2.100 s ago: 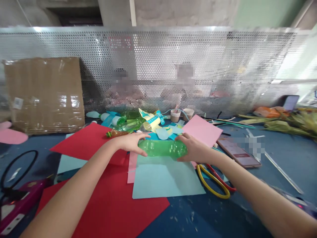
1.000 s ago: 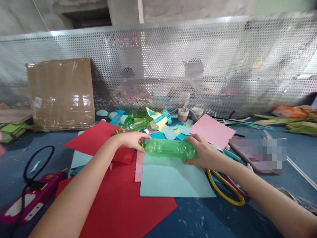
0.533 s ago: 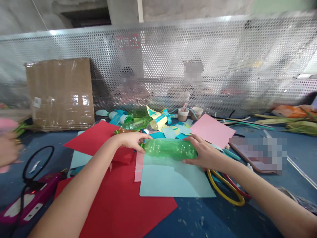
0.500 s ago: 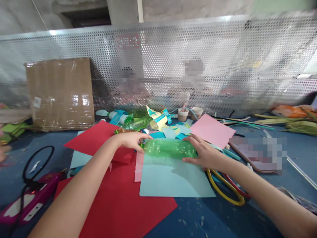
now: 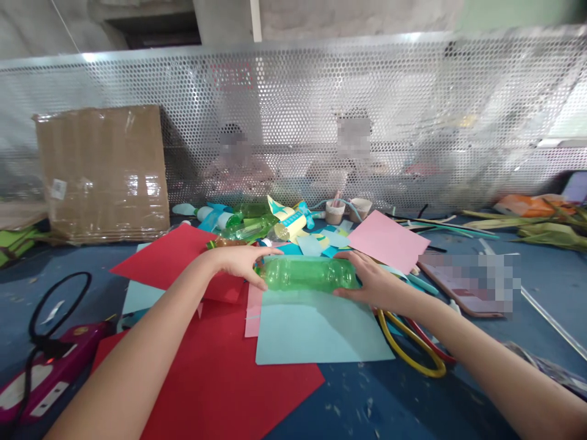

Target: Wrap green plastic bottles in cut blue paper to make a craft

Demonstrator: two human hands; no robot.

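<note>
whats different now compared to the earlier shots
Another person's hand and a pink piece, seen earlier at the left edge, have left the view, and the camera view has shifted slightly. Nothing was let go: the left hand and right hand keep hold of the green bottle. The light blue sheet and cardboard stayed put.

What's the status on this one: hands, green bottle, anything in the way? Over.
Left hand gripping one end, right hand the other. Green bottle sideways at far part of light blue sheet. Yellow loop nearby, not between hands.
</note>
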